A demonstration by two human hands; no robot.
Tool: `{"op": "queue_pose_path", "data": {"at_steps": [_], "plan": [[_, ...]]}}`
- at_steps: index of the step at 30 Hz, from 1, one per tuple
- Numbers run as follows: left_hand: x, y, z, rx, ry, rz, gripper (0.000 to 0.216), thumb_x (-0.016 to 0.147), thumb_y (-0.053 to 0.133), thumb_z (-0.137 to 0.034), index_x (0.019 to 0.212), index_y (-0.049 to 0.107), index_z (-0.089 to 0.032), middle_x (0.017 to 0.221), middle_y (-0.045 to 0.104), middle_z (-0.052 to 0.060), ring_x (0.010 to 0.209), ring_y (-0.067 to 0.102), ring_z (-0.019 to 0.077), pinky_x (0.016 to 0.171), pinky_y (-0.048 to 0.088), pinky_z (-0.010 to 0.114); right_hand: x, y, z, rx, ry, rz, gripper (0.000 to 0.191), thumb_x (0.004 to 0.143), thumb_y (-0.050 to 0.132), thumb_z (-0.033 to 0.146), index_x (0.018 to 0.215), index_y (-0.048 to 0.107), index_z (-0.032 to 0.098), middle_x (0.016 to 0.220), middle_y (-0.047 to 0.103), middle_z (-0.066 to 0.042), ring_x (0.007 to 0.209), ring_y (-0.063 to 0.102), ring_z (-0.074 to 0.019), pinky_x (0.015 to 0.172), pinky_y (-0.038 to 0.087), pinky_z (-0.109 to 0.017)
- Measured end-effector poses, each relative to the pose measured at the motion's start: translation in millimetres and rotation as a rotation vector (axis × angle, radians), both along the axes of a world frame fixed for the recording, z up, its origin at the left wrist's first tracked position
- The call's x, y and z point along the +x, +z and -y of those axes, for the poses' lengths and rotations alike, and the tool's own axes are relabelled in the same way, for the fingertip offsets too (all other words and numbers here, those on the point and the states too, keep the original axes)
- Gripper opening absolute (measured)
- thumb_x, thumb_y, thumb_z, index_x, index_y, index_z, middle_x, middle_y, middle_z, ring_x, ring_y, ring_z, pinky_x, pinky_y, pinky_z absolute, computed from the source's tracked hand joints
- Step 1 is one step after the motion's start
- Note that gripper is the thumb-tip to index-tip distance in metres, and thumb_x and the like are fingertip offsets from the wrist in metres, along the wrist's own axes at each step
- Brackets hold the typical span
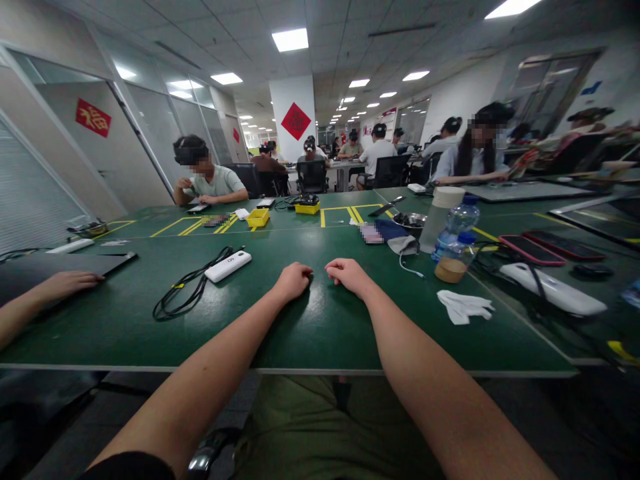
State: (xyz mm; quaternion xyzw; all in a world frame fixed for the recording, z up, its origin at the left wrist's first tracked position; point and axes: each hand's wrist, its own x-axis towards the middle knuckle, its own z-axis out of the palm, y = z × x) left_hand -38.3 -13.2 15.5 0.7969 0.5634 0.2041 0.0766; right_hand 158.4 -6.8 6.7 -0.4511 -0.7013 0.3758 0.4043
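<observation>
My left hand [294,280] rests on the green tabletop [315,333] with its fingers curled in. A short gap to the right lies my right hand [349,275], loosely closed, thumb and forefinger near each other. I see nothing in either hand. Closest to the left one is a white power bank [228,267] with a coiled black cable [175,308] beside it. To the right of my right hand are a white glove [464,307], a small bottle with brown liquid [453,267] and a grey cloth item [403,245].
Beyond the bottle stand a blue-capped water bottle [463,217] and a frosted tumbler [440,217]. Phones [531,250] and another white power bank [555,288] lie right. Yellow trays [258,218] sit farther back. A neighbour's hand [75,283] rests at left; other people sit opposite.
</observation>
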Motion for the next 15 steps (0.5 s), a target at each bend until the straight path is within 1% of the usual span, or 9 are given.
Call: {"op": "queue_pose_path", "data": {"at_steps": [2, 4, 5, 7, 8, 10, 12, 15], "plan": [[21, 0.0, -3, 0.007, -0.088, 0.004, 0.041, 0.074, 0.049, -0.011, 0.109, 0.068, -0.018, 0.105, 0.067, 0.008, 0.095, 0.061, 0.0197, 0.089, 0.044, 0.027, 1, -0.5, -2, 0.025, -0.052, 0.029, 0.018, 0.076, 0.055, 0.023, 0.087, 0.067, 0.014, 0.066, 0.064, -0.001, 0.049, 0.056, -0.0094, 0.052, 0.044, -0.020], [32, -1.0, -8, -0.017, -0.150, 0.059, 0.046, 0.072, 0.051, -0.010, 0.115, 0.065, -0.019, 0.106, 0.068, 0.007, 0.096, 0.061, 0.0192, 0.089, 0.044, 0.026, 5, -1.6, -4, 0.069, -0.180, 0.098, 0.019, 0.076, 0.053, 0.021, 0.087, 0.068, 0.016, 0.066, 0.065, 0.000, 0.053, 0.058, -0.0110, 0.057, 0.045, -0.022], [33, -1.8, -11, -0.033, -0.153, 0.101, 0.048, 0.072, 0.051, -0.010, 0.117, 0.064, -0.018, 0.107, 0.068, 0.007, 0.096, 0.062, 0.0189, 0.088, 0.044, 0.026, 7, -2.2, -6, 0.090, -0.263, 0.138, 0.020, 0.075, 0.052, 0.020, 0.086, 0.068, 0.017, 0.068, 0.066, -0.001, 0.056, 0.059, -0.0119, 0.060, 0.045, -0.022], [29, -4.2, -17, -0.060, -0.116, 0.186, 0.048, 0.072, 0.051, -0.010, 0.118, 0.063, -0.016, 0.108, 0.068, 0.007, 0.097, 0.062, 0.0187, 0.089, 0.044, 0.025, 12, -3.1, -9, 0.116, -0.408, 0.216, 0.021, 0.074, 0.051, 0.018, 0.086, 0.069, 0.018, 0.074, 0.068, -0.002, 0.065, 0.061, -0.0139, 0.066, 0.046, -0.024], [24, -5.4, -19, -0.072, -0.090, 0.216, 0.046, 0.073, 0.051, -0.011, 0.117, 0.064, -0.015, 0.109, 0.068, 0.007, 0.099, 0.061, 0.0189, 0.090, 0.044, 0.025, 14, -3.3, -10, 0.120, -0.446, 0.252, 0.023, 0.074, 0.050, 0.017, 0.086, 0.069, 0.019, 0.078, 0.069, -0.002, 0.070, 0.062, -0.0149, 0.069, 0.046, -0.025], [12, -7.3, -23, -0.094, -0.058, 0.256, 0.041, 0.075, 0.050, -0.013, 0.112, 0.067, -0.015, 0.109, 0.068, 0.007, 0.101, 0.061, 0.0190, 0.092, 0.043, 0.026, 15, -3.1, -11, 0.113, -0.438, 0.332, 0.024, 0.073, 0.051, 0.016, 0.088, 0.070, 0.019, 0.086, 0.070, -0.003, 0.078, 0.063, -0.0166, 0.072, 0.045, -0.026], [3, -8.2, -25, -0.107, -0.062, 0.262, 0.036, 0.077, 0.051, -0.018, 0.108, 0.069, -0.016, 0.107, 0.068, 0.007, 0.098, 0.061, 0.0192, 0.091, 0.043, 0.026, 12, -2.6, -10, 0.123, -0.374, 0.424, 0.024, 0.073, 0.054, 0.019, 0.091, 0.070, 0.020, 0.093, 0.069, -0.005, 0.083, 0.062, -0.0176, 0.076, 0.044, -0.026], [-1, -8.9, -22, -0.063, -0.088, 0.186, 0.031, 0.076, 0.058, -0.028, 0.102, 0.072, -0.018, 0.100, 0.069, 0.007, 0.090, 0.062, 0.0201, 0.087, 0.045, 0.028, 7, -2.1, -6, 0.133, -0.294, 0.546, 0.027, 0.073, 0.061, 0.029, 0.097, 0.070, 0.020, 0.097, 0.066, -0.007, 0.083, 0.061, -0.0182, 0.074, 0.043, -0.027]]}}
